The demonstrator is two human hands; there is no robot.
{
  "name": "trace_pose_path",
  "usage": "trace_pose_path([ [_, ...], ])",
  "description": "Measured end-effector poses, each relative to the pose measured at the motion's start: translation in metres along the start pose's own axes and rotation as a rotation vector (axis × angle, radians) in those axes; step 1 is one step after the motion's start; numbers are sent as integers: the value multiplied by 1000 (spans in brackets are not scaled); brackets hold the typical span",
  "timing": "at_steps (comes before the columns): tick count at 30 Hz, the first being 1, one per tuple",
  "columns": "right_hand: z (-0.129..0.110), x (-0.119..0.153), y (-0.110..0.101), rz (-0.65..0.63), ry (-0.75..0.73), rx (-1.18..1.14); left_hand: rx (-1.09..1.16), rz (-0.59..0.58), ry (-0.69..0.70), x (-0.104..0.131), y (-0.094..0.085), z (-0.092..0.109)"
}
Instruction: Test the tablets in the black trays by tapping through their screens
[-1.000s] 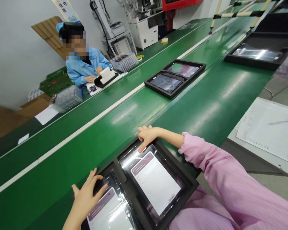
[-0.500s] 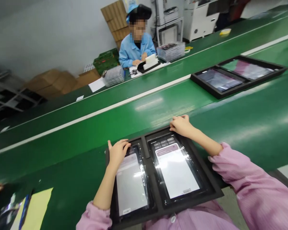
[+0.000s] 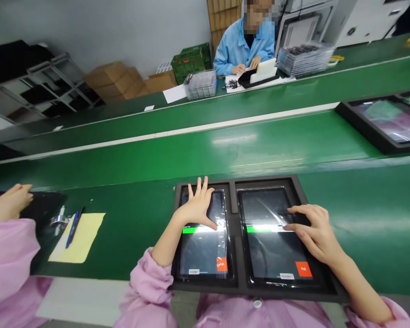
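Note:
A black foam tray (image 3: 235, 264) with two compartments lies at the bench's front edge, a tablet in each. My left hand (image 3: 198, 202) is open, fingers spread, over the upper part of the left tablet (image 3: 200, 250). On the right, my right hand (image 3: 316, 232) has its fingers apart, with the fingertips at the right edge of the right tablet (image 3: 269, 250). Both screens are dark, with a green and white bar across the middle and an orange box at the lower right. Clear film covers them, and a small white label sits near each lower edge.
A co-worker's hand (image 3: 13, 202) is at the far left, near a yellow sheet (image 3: 85, 237) with pens (image 3: 73, 228). Another black tray (image 3: 379, 136) with tablets lies on the green belt (image 3: 191, 150). Across it, a person in blue (image 3: 232, 45) sits beside stacked clear trays (image 3: 304, 59).
My hands have left the tray's far edge and come over the tablets. The screens went from white pages to dark with a green and white bar. The view has shifted left.

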State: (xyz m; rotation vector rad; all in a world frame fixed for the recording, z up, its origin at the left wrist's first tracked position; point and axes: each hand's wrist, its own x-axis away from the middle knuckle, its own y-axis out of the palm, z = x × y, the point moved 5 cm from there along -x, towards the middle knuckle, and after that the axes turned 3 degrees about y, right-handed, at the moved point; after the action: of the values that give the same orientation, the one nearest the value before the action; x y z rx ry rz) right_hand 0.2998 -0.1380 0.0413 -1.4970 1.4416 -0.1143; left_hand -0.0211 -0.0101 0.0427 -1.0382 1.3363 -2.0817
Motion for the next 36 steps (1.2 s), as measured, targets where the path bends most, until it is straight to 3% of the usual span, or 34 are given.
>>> trace_pose_path([
  [5,-2,-5,2,-46,6,89,2,-4,-13,2,0,3],
  [10,0,-2,3,-77,60,165,7,270,-175,-5,-11,15],
  [13,8,1,-1,38,162,255,-39,379,-215,-11,-12,29],
  [16,22,6,-6,185,430,407,-88,339,-178,-16,-8,40],
  [18,28,8,-1,165,528,477,-123,288,-171,-17,-6,43],
  [30,31,9,9,34,540,533,-117,222,-221,-26,-6,46],
  [36,38,13,10,-6,564,467,-7,259,-189,-24,-7,37],
])
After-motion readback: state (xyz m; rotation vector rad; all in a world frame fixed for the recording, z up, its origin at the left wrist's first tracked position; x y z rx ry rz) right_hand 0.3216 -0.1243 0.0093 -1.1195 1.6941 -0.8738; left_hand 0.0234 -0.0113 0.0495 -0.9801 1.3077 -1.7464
